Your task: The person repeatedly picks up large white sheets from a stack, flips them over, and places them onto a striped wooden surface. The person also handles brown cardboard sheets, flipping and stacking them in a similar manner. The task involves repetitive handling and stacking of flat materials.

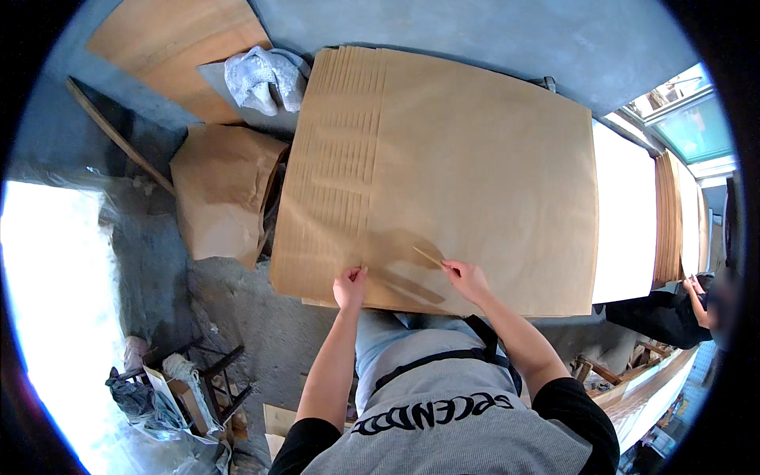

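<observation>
A broad stack of brown kraft paper sheets [491,174] covers the table in front of me, its left edges fanned out in narrow overlapping strips. Near the front of those strips, my left hand [351,288] is closed in a pinch over the paper; whatever lies between its fingertips is too small to make out. My right hand [469,280] grips a thin, light wooden stick [427,256], which points up and left above the front of the top sheet. Shadows of the hands and stick fall on the paper between them.
Left of the table stands a large brown paper bag [222,194], with a grey cloth [265,77] behind it. A wooden pole [119,134] leans there. White sheets [625,214] lie at right, where another person [669,313] works. A cluttered stool [190,388] stands lower left.
</observation>
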### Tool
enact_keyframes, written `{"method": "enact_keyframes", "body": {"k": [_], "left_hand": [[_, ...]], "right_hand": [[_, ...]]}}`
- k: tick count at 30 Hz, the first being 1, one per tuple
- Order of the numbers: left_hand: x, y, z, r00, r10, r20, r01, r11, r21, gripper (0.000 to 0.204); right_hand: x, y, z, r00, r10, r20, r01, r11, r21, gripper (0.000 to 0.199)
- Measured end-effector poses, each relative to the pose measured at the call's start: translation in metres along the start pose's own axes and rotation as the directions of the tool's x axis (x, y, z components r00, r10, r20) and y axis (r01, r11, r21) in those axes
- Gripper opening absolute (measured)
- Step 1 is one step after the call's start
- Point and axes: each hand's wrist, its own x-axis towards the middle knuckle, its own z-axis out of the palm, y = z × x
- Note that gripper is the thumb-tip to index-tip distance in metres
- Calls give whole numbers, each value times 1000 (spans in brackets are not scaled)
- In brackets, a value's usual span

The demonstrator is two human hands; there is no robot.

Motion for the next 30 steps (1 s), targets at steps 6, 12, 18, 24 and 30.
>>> {"method": "enact_keyframes", "body": {"k": [6,12,18,24,30], "left_hand": [[7,-15,-1,997,73,-23,-74,995,-73,21],[35,-29,-20,984,168,-68,-180,871,-457,14],[55,-28,-20,976,209,61,-137,805,-578,19],[49,-2,-33,972,50,229,101,791,-604,19],[49,5,-41,923,44,382,171,844,-509,25]], "right_hand": [[8,-22,-6,996,-60,-60,55,996,-71,22],[40,-97,-1,982,-169,89,190,911,-365,30],[62,-134,30,985,-140,104,172,885,-433,34],[62,-96,20,987,-148,55,157,959,-238,28],[40,-26,-16,999,13,-37,-3,966,257,25]]}}
